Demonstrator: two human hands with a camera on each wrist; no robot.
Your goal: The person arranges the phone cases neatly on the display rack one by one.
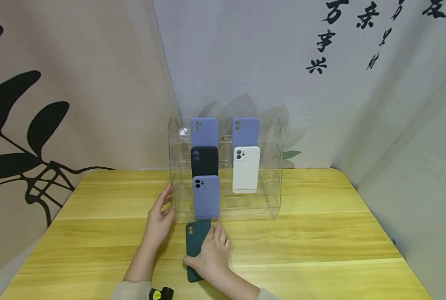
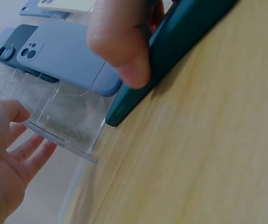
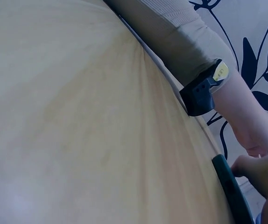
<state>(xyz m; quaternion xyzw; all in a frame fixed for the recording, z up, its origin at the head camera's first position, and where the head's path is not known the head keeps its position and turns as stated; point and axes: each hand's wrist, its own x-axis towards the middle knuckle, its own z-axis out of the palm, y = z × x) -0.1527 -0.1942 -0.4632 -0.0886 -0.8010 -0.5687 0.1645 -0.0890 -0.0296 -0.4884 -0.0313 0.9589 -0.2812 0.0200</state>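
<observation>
A dark green phone case lies in front of a clear acrylic display rack, its camera cutouts toward the rack. My right hand grips this case across its width, thumb on the left edge. In the left wrist view the right thumb presses the side of the green case. Against the rack's left side rests my left hand, its fingers extended along the clear panel. The rack's bottom tier bears a lavender phone case on the left, just behind the green one.
Above it on the rack's left stand a black case and a lavender case. To the right are a white case and another lavender case. A wooden table supports everything, with a printed curtain behind.
</observation>
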